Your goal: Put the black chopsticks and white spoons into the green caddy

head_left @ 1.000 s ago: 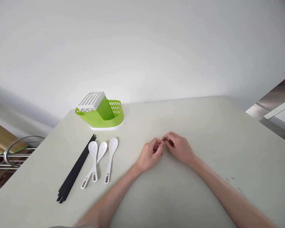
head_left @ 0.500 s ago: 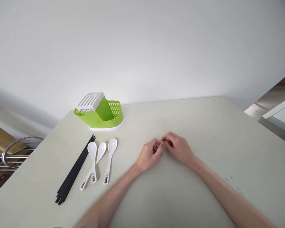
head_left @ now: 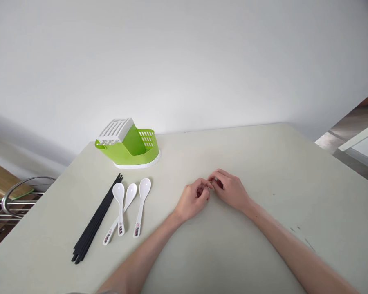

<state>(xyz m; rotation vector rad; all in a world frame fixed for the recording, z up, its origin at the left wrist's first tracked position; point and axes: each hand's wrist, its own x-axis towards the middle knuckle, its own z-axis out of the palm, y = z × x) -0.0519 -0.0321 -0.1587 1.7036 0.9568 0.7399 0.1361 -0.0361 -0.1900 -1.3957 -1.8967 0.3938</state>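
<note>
At the far left, beyond the edge of the pale grey-green tabletop (head_left: pixel 263 163), we see a chrome wire rack (head_left: pixel 15 200) with a wooden board behind it. On the table, we find a bundle of long black chopsticks (head_left: pixel 97 219) lying diagonally, and just beside it three white plastic soup spoons (head_left: pixel 130 206) with bowls pointing away from us; the two leftmost spoons cross at their handles, while the third lies slightly apart. Behind these, near the far table edge, stands a lime-green plastic cutlery drainer (head_left: pixel 130 145) with a white slotted top and a white base tray. Right of the spoons and well apart from them, we see our left hand (head_left: pixel 194 199) resting on the table with fingers loosely curled, grasping nothing that we can make out. Our right hand (head_left: pixel 231 190) lies just beside it, likewise curled, its fingertips touching those of the left hand near the table's middle.
</note>
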